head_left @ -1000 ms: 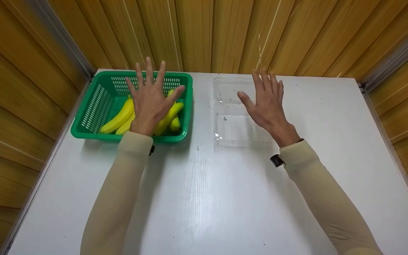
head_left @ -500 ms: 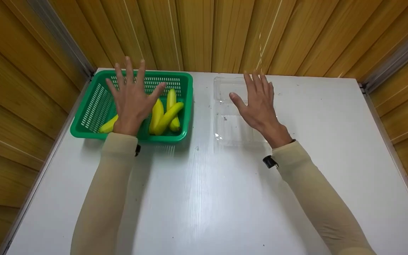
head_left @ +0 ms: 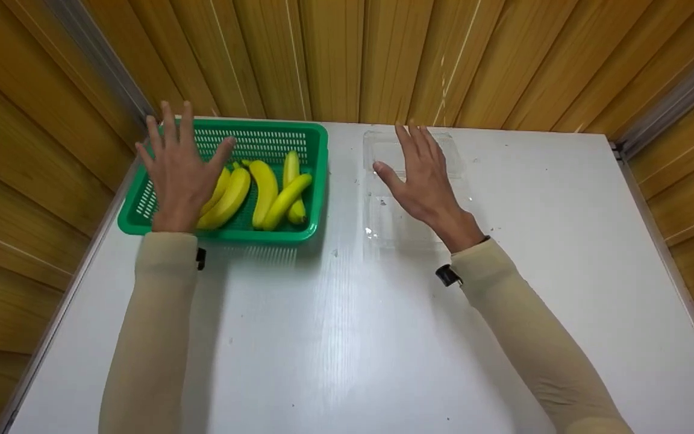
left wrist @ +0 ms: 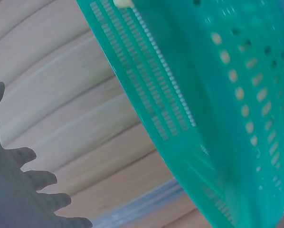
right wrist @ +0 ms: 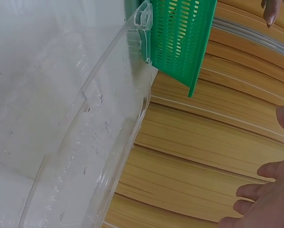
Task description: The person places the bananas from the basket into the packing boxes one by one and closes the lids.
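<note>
My left hand (head_left: 178, 172), fingers spread and straight, is over the left side of a green plastic basket (head_left: 317, 199) and holds nothing. Several yellow bananas lie in the basket; one banana (head_left: 264, 193) is near its middle, and another banana (head_left: 290, 202) lies across a third at the right. The hand hides part of the leftmost ones. My right hand (head_left: 422, 181), also with straight fingers and nothing in it, is over a clear plastic box (head_left: 383, 223) with its lid part folded back. In the right wrist view the clear box (right wrist: 80, 109) shows its rim and hinge close up.
A white table (head_left: 335, 337) carries the basket at back left and the box at back centre. Wood-patterned panels (head_left: 335, 60) rise behind it and on both sides, with grey metal rails (head_left: 106, 66) at the corners.
My left hand has moved left across the basket, uncovering the middle and right bananas. The right hand has shifted a little left over the clear box. Basket and box stay put.
</note>
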Available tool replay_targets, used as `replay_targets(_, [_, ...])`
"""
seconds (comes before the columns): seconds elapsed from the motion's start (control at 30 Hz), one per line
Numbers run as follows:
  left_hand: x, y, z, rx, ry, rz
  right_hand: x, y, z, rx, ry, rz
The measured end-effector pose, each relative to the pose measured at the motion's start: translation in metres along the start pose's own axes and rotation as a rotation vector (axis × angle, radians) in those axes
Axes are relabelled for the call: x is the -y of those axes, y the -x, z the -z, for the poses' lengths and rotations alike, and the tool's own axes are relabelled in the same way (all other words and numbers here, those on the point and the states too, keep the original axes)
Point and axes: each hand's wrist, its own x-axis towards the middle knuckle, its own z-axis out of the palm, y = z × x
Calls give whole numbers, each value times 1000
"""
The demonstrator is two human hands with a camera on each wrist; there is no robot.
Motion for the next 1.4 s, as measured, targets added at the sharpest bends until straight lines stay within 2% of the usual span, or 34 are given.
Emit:
replay_targets(0.5, [53, 7, 6, 8, 48, 106, 35, -14, -12, 83, 51, 106])
replay_targets(0.7, [72, 8, 7, 18, 68, 145, 34, -17, -17, 121, 77, 116])
replay_targets(0.93, [89, 5, 1, -42, 110, 184, 29, -15, -21, 154, 92, 100])
replay_targets(1.23, [115, 4, 2, 54, 173, 246, 24, -16, -23, 156, 85, 113])
replay_targets(1.4, [134, 8, 2, 85, 248, 310, 20, -14, -24, 152, 71, 125])
